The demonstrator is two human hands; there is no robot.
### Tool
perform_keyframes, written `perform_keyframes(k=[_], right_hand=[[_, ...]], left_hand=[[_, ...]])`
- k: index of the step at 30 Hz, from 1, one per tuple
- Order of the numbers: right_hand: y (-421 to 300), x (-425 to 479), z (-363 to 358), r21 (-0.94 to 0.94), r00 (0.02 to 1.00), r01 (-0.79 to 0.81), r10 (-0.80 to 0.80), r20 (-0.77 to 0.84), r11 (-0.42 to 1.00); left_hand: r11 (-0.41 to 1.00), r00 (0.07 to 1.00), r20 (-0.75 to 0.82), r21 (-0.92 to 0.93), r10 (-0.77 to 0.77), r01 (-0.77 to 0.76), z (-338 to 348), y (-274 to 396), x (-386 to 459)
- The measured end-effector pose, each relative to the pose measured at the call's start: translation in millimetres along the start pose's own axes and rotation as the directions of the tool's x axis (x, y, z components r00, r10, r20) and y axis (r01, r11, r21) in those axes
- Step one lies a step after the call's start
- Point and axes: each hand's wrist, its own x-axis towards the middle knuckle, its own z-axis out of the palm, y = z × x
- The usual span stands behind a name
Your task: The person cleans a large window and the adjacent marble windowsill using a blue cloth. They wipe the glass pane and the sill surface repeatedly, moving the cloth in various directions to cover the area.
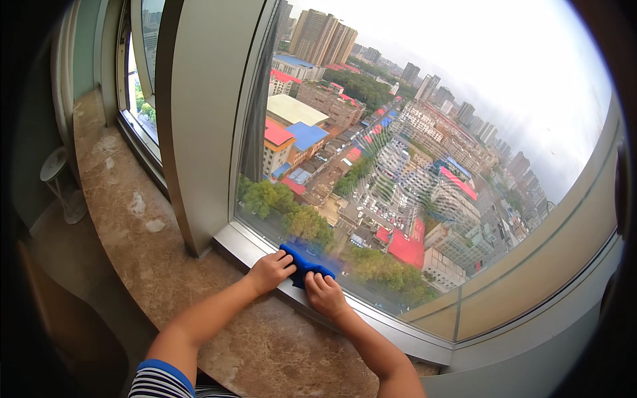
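Note:
A blue cloth (302, 265) is bunched across the metal lower frame (251, 249) of a large window, against the bottom of the glass pane (393, 199). My left hand (271, 271) grips its left end, with the fingers curled over it. At the right end, my right hand (324, 294) pinches the cloth. Both hands are close together over the frame. Part of the cloth is hidden under my fingers.
Below the frame runs a brown marble sill (278, 343), curving away to the left. A wide metal post (209, 124) separates this pane from an open window (144, 89). An hourglass-shaped stand (63, 186) is on the floor at left.

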Motion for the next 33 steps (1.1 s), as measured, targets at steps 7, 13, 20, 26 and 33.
perform_keyframes(k=[7, 13, 20, 26, 33], right_hand=[[67.8, 26.9, -70.0, -0.096, 0.964, -0.07, 0.043, -0.261, 0.993], [162.5, 73.0, -177.9, -0.315, 0.87, -0.283, 0.104, -0.481, 0.906], [139.0, 49.5, -154.8, -0.236, 0.828, -0.387, 0.224, -0.514, 0.891], [73.0, -14.5, -74.4, -0.187, 0.944, -0.145, 0.079, -0.321, 0.972], [31.3, -55.8, -26.4, -0.099, 0.989, 0.144, -0.14, 0.041, 0.985]], left_hand=[[0.996, 0.95, -0.301, -0.068, -0.08, 0.062, -27.2, 20.1, 63.7], [1.0, 0.806, -0.591, -0.004, 0.01, -0.016, -96.8, 30.3, 189.4], [0.995, 0.825, -0.555, 0.054, 0.104, -0.089, -94.8, 31.8, 195.3], [0.983, 0.943, -0.283, 0.005, 0.176, -0.182, -36.4, 36.4, 101.3], [0.992, 0.991, -0.053, 0.004, 0.127, -0.127, 22.6, 40.5, 23.7]])
